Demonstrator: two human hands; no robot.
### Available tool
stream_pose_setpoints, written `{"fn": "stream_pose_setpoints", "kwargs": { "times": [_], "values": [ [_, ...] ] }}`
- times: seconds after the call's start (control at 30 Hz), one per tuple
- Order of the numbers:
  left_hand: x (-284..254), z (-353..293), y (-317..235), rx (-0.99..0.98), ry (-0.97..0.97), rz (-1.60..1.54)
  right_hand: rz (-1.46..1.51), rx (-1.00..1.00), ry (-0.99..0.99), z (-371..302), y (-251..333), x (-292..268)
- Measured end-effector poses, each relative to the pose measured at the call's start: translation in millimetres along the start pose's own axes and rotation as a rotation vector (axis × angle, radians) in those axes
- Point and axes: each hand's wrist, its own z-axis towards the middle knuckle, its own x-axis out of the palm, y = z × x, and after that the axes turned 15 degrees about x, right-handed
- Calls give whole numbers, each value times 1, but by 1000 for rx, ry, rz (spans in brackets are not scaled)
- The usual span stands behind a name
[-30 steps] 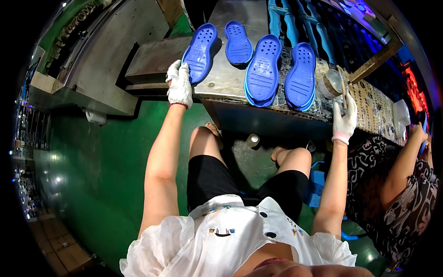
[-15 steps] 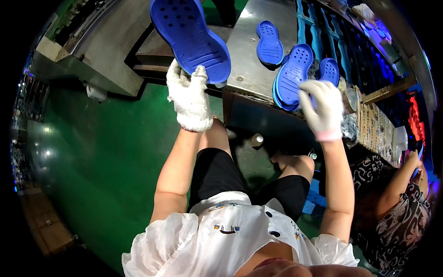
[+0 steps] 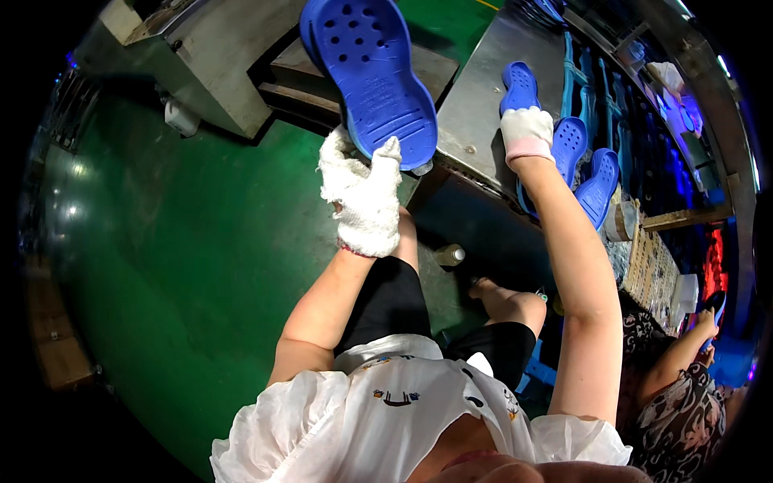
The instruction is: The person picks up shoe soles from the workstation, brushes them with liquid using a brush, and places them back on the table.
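My left hand (image 3: 362,197), in a fuzzy white knit glove, is gripping the near end of a blue perforated shoe sole (image 3: 386,101), thumb on top, fingers mostly hidden underneath. That sole is up by the left edge of the grey metal table (image 3: 487,101), holes end away from me. My right hand (image 3: 527,133), in a smoother white glove with pink cuff, is at the near end of another blue perforated sole (image 3: 519,84) on the table; fingers hidden, can't tell if they're closed on it. Two more blue soles (image 3: 597,189) sit just right of that wrist. Farther right, a co-worker's hand (image 3: 707,324) has a dark, blue-edged piece (image 3: 716,303).
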Motion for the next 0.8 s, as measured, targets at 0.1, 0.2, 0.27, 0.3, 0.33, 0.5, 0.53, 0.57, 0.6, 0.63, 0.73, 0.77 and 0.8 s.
{"fn": "stream_pose_setpoints", "kwargs": {
  "times": [0.1, 0.2, 0.27, 0.3, 0.33, 0.5, 0.53, 0.57, 0.6, 0.63, 0.73, 0.77, 0.8],
  "values": [
    [6, -5, -10, -40, -20, -68, 60, 0, -253, -10, -22, -16],
    [4, -12, 4, -38, -16, -96, 237, -24, -413, -37, -52, -34],
    [12, -17, 4, -110, 5, -203, 426, -6, -536, -67, -76, -44],
    [18, -20, 2, -140, 18, -243, 481, 22, -601, -82, -90, -46],
    [25, -21, 0, -145, 48, -273, 545, 24, -649, -99, -103, -52],
    [64, -29, -8, -269, 324, -278, 515, 42, -719, -166, -147, -47],
    [71, -28, -9, -281, 385, -272, 481, 38, -699, -173, -149, -43],
    [80, -30, -9, -293, 446, -267, 459, 47, -661, -178, -151, -37],
    [90, -32, -6, -271, 484, -239, 453, 52, -659, -182, -153, -31],
    [99, -34, -5, -264, 503, -249, 449, 57, -658, -185, -154, -26],
    [126, -37, -5, -271, 632, -147, 450, 89, -580, -191, -156, -8],
    [132, -36, -5, -262, 652, -145, 457, 97, -573, -191, -154, -1],
    [137, -36, -4, -226, 689, -90, 489, 92, -557, -191, -153, 4]
  ]
}}
